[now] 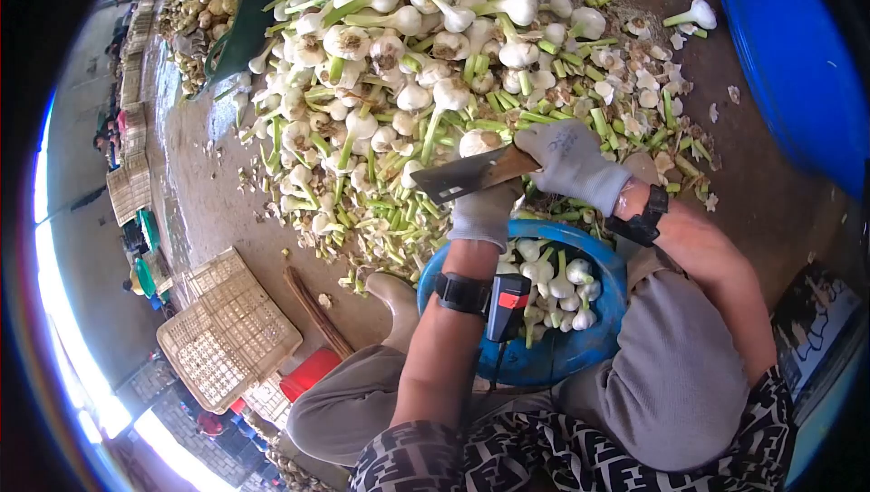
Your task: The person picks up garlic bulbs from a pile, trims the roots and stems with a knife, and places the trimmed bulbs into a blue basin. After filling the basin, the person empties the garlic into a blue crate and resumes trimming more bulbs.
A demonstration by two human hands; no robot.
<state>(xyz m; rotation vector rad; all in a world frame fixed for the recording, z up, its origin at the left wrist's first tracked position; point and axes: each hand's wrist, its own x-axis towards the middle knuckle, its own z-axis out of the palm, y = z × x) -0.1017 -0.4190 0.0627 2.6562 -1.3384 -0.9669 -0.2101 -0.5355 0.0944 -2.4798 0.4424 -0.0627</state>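
My right hand [566, 164], in a grey-white glove, is closed around the wooden handle of a broad-bladed knife [458, 177]. The blade points left and crosses over my gloved left hand [485, 213], hiding most of its fingers. Just beyond the blade, in line with that hand, a garlic bulb [480, 141] shows its cut face; my left hand appears to grip it, though the contact is covered. Below my hands, between my legs, stands a blue tub [618, 288] with trimmed garlic bulbs [562, 285] inside. A large heap of garlic [362, 125] with green stalks spreads ahead.
Cut stalks and peelings [634, 111] litter the floor. A big blue container [788, 48] stands at the upper right. Plastic crates [227, 333], a wooden stick [313, 311] and a red object [308, 374] lie left. Another pile [204, 3] is at the upper left.
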